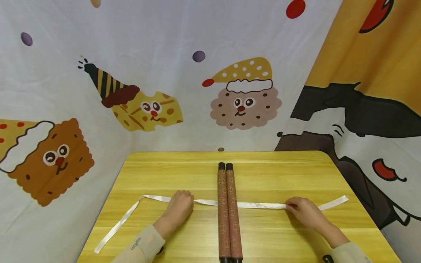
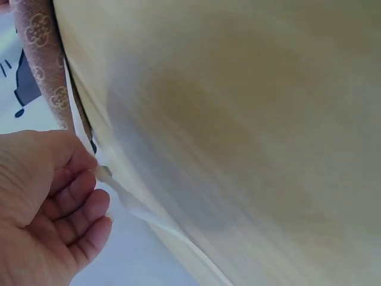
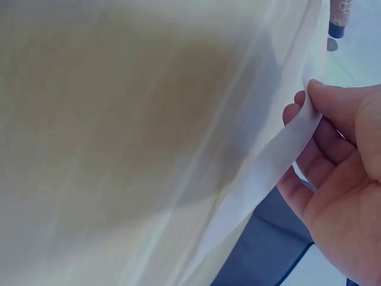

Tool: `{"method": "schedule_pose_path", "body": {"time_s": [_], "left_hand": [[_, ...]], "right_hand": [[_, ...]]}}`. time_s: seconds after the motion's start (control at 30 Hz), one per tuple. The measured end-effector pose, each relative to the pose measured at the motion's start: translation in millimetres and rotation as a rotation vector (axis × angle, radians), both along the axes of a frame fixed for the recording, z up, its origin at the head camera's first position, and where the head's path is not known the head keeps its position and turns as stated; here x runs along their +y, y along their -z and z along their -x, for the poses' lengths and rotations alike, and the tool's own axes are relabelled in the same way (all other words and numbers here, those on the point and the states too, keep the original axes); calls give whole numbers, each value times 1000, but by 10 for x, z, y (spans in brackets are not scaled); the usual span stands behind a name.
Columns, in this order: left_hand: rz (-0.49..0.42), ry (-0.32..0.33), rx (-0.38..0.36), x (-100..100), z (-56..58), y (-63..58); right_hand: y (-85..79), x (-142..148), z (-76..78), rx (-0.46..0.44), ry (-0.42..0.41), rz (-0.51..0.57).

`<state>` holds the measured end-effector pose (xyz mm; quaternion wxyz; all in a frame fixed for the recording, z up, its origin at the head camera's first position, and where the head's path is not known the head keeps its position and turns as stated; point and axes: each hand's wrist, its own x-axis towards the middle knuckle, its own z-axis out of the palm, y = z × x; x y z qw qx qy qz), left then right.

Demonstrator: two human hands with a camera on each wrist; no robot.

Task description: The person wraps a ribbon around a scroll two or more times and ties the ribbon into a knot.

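Two slim brown scroll rolls [image 1: 227, 212] with a gold flower pattern and black ends lie side by side, lengthwise on the table. A long white ribbon [image 1: 261, 205] crosses the table and passes beneath them, its middle hidden there. Left of the rolls, my left hand [image 1: 179, 208] pinches the ribbon between thumb and finger, as the left wrist view confirms. On the other side my right hand [image 1: 306, 212] pinches it between thumb and fingers. In the right wrist view, the ribbon [image 3: 262, 173] trails from the right hand [image 3: 339, 173]. Neither hand touches the rolls.
The wood-grain table [image 1: 276, 241] has rounded far corners. White cloth [image 1: 158, 29] printed with cartoon biscuits hangs behind it and at the left. The ribbon's left end bends toward the table's near left edge, and its right end lies near the right edge.
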<state>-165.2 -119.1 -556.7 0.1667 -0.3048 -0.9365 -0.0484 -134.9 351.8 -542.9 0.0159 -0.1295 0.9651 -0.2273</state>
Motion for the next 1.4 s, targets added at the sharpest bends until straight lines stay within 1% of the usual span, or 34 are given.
{"method": "schedule_pose_path", "body": {"time_s": [0.07, 0.23, 0.37, 0.5, 0.6, 0.73, 0.8, 0.9, 0.97, 1.03, 1.17, 1.23, 1.33, 1.4], "left_hand": [[-50, -22, -21, 14, -6, -32], [-213, -85, -112, 63, -41, -84], [-366, -90, -155, 117, -58, -109], [-545, -80, -233, 187, -62, -155], [-704, -64, -298, 251, -61, -190], [-903, -41, -345, 346, -59, -238], [-993, -48, -383, 396, -58, -268], [-1130, -92, -486, 474, -58, -317], [-1180, -116, -534, 529, -55, -357], [-1214, -120, -562, 589, -57, -403], [-1228, -88, -579, 711, -131, -617], [-1238, -58, -588, 770, -169, -701], [-1258, -30, -609, 855, -175, -692], [-1279, -11, -637, 904, -178, -691]], "right_hand": [[-38, 10, -7, -13, -3, 4], [-110, 20, -9, -94, 4, 62], [-177, -3, -13, -142, 6, 158], [-281, -63, -39, -200, 16, 305], [-361, -110, -47, -241, 32, 403], [-449, -162, -41, -253, 18, 482], [-490, -193, -38, -246, 0, 505], [-546, -256, -30, -238, -20, 546], [-580, -307, -22, -229, -28, 564], [-618, -365, -14, -223, -41, 591], [-693, -513, 9, -222, -86, 640], [-738, -604, 21, -235, -112, 665], [-778, -741, 42, -242, -144, 677], [-788, -824, 56, -248, -160, 677]]}}
